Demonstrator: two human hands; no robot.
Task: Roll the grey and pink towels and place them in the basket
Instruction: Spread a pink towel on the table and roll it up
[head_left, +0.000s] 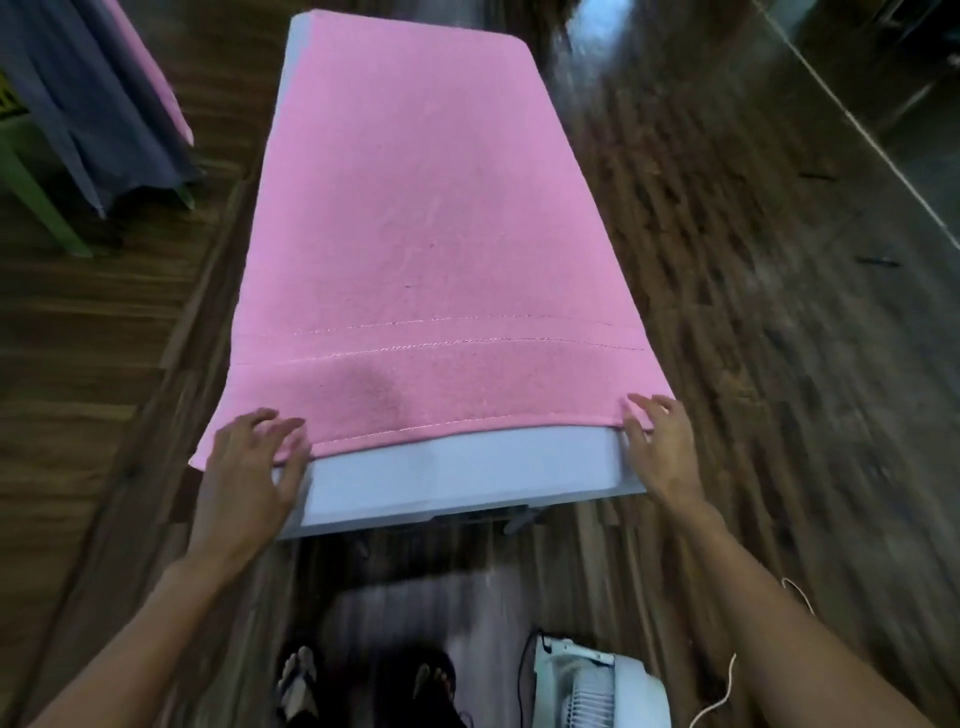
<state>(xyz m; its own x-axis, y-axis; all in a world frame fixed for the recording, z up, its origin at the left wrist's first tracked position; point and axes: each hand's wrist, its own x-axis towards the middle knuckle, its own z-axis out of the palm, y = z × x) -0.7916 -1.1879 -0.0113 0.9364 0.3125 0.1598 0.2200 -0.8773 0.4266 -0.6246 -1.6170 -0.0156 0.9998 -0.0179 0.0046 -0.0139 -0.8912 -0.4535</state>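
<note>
A pink towel (415, 218) lies spread flat along a narrow white table (467, 473), covering nearly all of it. Its near hem sits a little back from the table's front edge. My left hand (249, 467) rests on the towel's near left corner with fingers spread and straight. My right hand (657, 447) touches the near right corner, fingers loosely extended over the hem. A grey towel (88, 98) hangs over a green chair at the far left, with a second pink cloth beside it. No basket is in view.
The green chair (36, 192) stands at the left on the dark wooden floor. A white fan-like appliance (592, 686) with a cord sits by my feet at the bottom right. A wall base runs along the upper right.
</note>
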